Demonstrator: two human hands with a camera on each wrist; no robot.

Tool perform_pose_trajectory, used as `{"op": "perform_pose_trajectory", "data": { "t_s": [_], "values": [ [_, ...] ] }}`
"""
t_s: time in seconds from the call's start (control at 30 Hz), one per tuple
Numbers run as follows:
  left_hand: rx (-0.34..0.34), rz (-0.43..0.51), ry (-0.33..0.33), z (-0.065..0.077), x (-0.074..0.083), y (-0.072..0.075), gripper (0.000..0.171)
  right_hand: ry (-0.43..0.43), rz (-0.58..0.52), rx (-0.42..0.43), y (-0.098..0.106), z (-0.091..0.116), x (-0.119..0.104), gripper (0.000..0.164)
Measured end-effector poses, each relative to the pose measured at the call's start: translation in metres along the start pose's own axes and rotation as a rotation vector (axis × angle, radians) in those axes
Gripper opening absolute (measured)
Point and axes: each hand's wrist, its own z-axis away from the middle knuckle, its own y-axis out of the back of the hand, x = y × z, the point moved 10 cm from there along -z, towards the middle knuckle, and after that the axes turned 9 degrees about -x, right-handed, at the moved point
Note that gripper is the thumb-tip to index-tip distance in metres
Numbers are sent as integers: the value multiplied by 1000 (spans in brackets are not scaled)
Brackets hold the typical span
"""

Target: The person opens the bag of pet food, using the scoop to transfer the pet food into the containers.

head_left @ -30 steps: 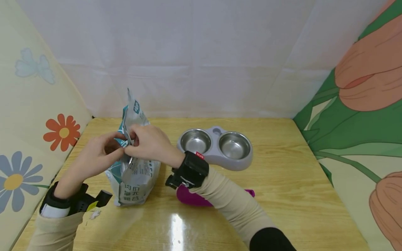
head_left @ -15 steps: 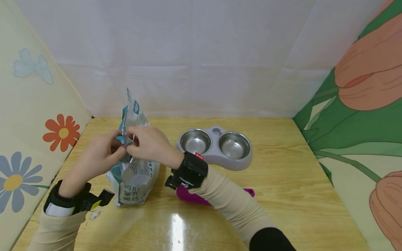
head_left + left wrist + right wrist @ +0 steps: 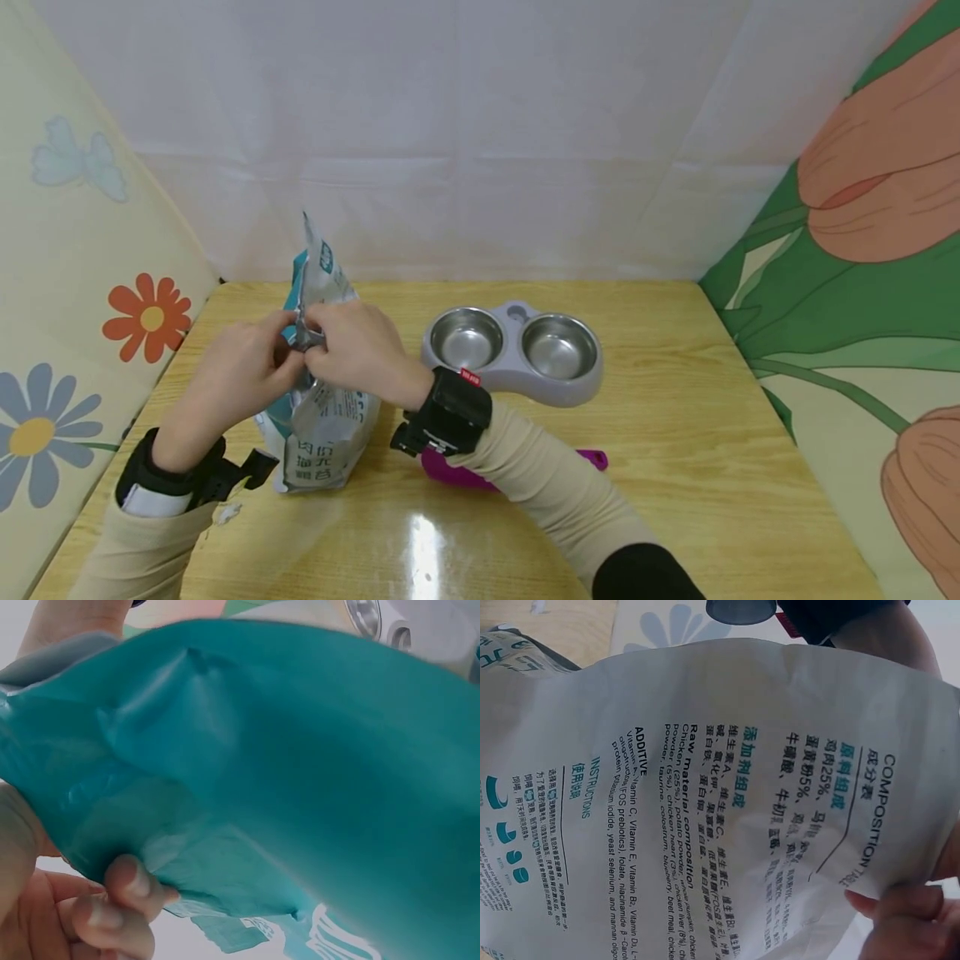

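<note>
A teal and white pet food bag [image 3: 330, 425] stands upright at the left of the table, its top edge rising to a point. My left hand [image 3: 240, 367] pinches the bag's upper edge from the left. From the right, my right hand [image 3: 360, 346] grips the same edge, the two hands almost touching. In the left wrist view, the teal side of the bag [image 3: 300, 765] fills most of the picture, with curled fingers [image 3: 127, 889] at its edge. The right wrist view has the printed white side of the bag [image 3: 667, 795], with fingertips [image 3: 907, 904] on its edge.
A grey double pet bowl [image 3: 517, 379] with two steel dishes stands at the middle back. A magenta scoop [image 3: 453, 472] lies partly hidden under the right forearm. A small whitish scrap [image 3: 227, 513] lies near the left wrist. A white backdrop [image 3: 465, 150] closes off the back.
My left hand and wrist have shifted slightly right and down, closer to the right hand. The right hand has barely moved and both keep hold of the bag's edge.
</note>
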Motion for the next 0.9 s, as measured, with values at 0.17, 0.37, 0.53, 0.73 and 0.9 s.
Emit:
{"op": "perform_pose_trajectory", "data": {
  "t_s": [0.17,0.37,0.53,0.73,0.9],
  "values": [
    [13,-35,6,0,3,2,24,-2,7,-3,-1,0,0,9],
    [26,-45,5,0,3,3,16,-14,18,-4,0,1,2,12],
    [28,-56,8,1,1,2,13,-22,24,-9,0,1,4,16],
    [9,-22,-3,3,-4,1,20,-32,18,-26,0,0,8,17],
    [-8,66,-15,4,-8,2,28,-41,-2,-15,3,-2,12,19]
  ]
}}
